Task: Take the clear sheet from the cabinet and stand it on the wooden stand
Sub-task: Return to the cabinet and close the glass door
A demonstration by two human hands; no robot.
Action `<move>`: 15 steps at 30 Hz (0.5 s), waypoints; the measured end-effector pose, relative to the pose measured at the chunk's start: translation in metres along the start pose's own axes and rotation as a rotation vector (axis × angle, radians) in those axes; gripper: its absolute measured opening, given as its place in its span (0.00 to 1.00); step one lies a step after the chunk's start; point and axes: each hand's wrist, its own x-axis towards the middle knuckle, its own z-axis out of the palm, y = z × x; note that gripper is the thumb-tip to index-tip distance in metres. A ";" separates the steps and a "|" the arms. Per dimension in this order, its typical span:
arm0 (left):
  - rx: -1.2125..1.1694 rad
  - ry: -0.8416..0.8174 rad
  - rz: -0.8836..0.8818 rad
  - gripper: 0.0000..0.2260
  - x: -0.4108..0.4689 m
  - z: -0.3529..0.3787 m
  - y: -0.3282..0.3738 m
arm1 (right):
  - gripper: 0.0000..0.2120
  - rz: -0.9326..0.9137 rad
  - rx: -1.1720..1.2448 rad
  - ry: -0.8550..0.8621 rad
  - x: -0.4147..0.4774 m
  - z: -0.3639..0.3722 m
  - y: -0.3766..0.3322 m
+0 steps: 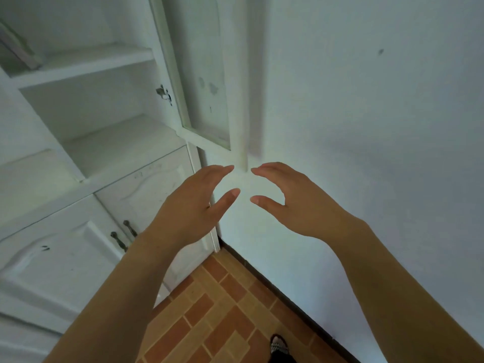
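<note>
Far left, on the top shelf of the cabinet (86, 65), a tilted panel (18, 48), possibly the clear sheet, too blurred to confirm; wooden stand out of view. Turn left past the open glass door (201, 82) before reaching. Mid-air near the wall, left hand (191, 205) and right hand (301, 203), fingers apart and relaxed, holding nothing. Best taken by opposite edges with both hands, likely slippery.

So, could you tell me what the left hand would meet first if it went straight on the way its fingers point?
Most likely the bottom corner of the open cabinet door, just beyond the fingertips of the left hand. Depth is unclear, so it might instead reach the white wall.
</note>
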 end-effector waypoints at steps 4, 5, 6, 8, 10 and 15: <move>-0.014 0.073 0.008 0.27 0.056 -0.008 -0.005 | 0.23 -0.027 0.046 0.032 0.057 -0.019 0.026; -0.010 0.088 0.007 0.27 0.069 -0.009 -0.006 | 0.23 -0.038 0.042 0.042 0.071 -0.025 0.033; -0.001 0.105 0.006 0.26 0.082 -0.010 -0.006 | 0.23 -0.053 0.032 0.055 0.084 -0.030 0.040; 0.017 0.148 0.011 0.26 0.108 -0.015 -0.006 | 0.24 -0.088 0.017 0.084 0.109 -0.040 0.051; 0.034 0.197 0.019 0.25 0.131 -0.021 -0.005 | 0.26 -0.124 0.024 0.105 0.132 -0.049 0.059; 0.097 0.261 0.033 0.26 0.180 -0.043 0.001 | 0.31 -0.210 0.023 0.143 0.178 -0.068 0.066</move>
